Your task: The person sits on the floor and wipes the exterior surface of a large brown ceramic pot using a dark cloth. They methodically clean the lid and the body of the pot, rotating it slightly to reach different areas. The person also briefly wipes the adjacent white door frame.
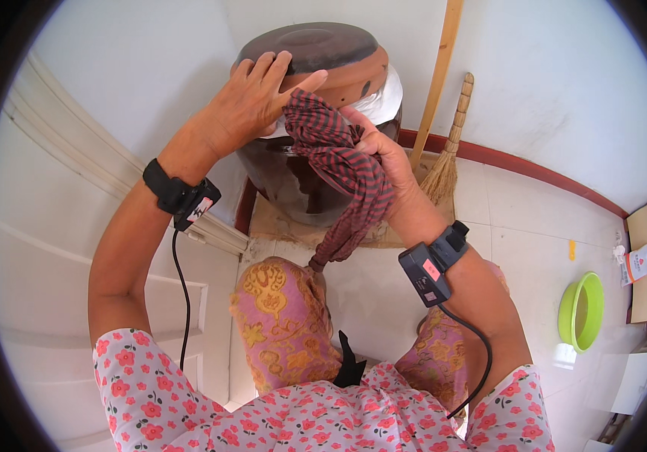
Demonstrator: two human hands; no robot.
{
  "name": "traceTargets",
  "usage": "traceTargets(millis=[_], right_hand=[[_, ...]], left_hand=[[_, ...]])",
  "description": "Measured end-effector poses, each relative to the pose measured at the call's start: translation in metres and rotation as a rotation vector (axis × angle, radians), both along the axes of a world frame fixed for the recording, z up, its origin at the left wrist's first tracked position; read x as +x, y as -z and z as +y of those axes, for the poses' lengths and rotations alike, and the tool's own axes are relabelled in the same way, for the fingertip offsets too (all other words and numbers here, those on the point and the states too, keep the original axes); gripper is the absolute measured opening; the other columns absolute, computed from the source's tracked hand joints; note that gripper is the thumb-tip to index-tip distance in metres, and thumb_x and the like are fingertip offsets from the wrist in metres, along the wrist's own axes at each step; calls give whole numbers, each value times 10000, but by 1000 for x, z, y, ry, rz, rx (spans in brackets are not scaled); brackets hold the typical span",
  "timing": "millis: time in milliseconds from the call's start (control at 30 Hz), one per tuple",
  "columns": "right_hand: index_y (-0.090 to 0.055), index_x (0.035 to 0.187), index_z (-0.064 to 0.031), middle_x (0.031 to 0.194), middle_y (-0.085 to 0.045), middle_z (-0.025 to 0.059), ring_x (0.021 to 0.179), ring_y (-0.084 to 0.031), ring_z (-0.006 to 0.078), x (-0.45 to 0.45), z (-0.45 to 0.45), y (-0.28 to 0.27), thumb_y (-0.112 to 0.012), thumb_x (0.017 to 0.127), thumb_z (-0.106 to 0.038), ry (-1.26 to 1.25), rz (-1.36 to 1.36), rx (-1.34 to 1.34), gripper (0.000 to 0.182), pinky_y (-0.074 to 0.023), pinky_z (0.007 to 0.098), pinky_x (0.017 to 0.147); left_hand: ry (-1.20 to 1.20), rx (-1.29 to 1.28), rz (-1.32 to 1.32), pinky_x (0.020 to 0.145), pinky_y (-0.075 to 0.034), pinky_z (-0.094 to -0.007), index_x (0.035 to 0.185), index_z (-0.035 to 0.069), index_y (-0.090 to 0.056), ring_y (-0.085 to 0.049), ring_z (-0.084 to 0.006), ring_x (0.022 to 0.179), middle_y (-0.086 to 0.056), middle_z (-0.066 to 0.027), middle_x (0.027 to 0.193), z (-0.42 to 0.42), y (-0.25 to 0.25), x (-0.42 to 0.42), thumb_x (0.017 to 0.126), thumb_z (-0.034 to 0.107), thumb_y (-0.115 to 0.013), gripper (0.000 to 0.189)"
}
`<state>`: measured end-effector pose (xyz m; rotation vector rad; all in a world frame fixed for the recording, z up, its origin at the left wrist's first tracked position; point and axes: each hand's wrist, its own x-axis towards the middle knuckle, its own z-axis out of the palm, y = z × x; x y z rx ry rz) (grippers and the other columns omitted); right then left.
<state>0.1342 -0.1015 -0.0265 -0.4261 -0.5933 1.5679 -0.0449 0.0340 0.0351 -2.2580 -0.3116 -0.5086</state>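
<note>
A brown glazed earthenware jar (301, 181) stands before me under a matching lid (352, 79), which has a dark top and an unglazed orange-brown side. White sheeting (385, 99) shows between lid and jar. My left hand (250, 101) grips the lid's left side, its fingers over the dark top and its thumb stretched to the right beside the cloth. A dark red and black striped cloth (352, 169) is bunched in my right hand (385, 155) against the front of the lid. The cloth's twisted tail hangs down to my knee.
A straw broom (450, 152) and a wooden pole (439, 73) lean right of the jar. Flattened cardboard (267, 220) lies under the jar. A white panelled door (103, 271) is at left. On the tiles at right sits a green plastic basin (569, 316).
</note>
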Motion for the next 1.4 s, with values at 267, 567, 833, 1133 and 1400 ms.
traceTargets(millis=[267,567,833,1133,1400], right_hand=[[-265,1359,-92,1194,-524,221,997,-599,347,-6,17,7,-480,679,-53,5,67,9,714,-516,431,867],[-352,1243,-41,1183,-534,231,1023,-589,374,-8,21,6,-442,666,-13,33,16,20,584,-497,450,921],[-338,1294,-34,1186,-530,237,1044,-583,376,-9,12,1,-431,666,-22,21,-30,101,635,-501,445,922],[-273,1398,-7,1166,-551,252,1004,-608,349,-8,0,4,-422,665,-20,62,-257,21,748,-516,416,894],[-291,1402,-3,1060,-591,210,911,-639,301,-11,-2,8,-438,670,-9,87,-305,-53,747,-541,386,814]], left_hand=[[2,-16,12,944,-401,-407,1412,128,-339,-459,-345,1147,-452,-207,1260,0,-3,-8,633,145,-755,883],[59,-10,-55,941,-401,-401,1428,134,-340,-473,-328,1131,-462,-187,1250,-4,-2,-6,666,205,-724,857],[27,-7,-67,938,-407,-385,1422,105,-324,-482,-316,1117,-463,-172,1242,-1,-7,-6,671,230,-744,869],[97,-50,-84,923,-438,-394,1411,82,-303,-495,-323,1096,-466,-148,1230,11,-16,-4,581,57,-752,944],[114,-108,-101,914,-457,-389,1397,71,-320,-516,-331,1067,-488,-146,1204,15,-29,-9,568,-11,-696,914]])
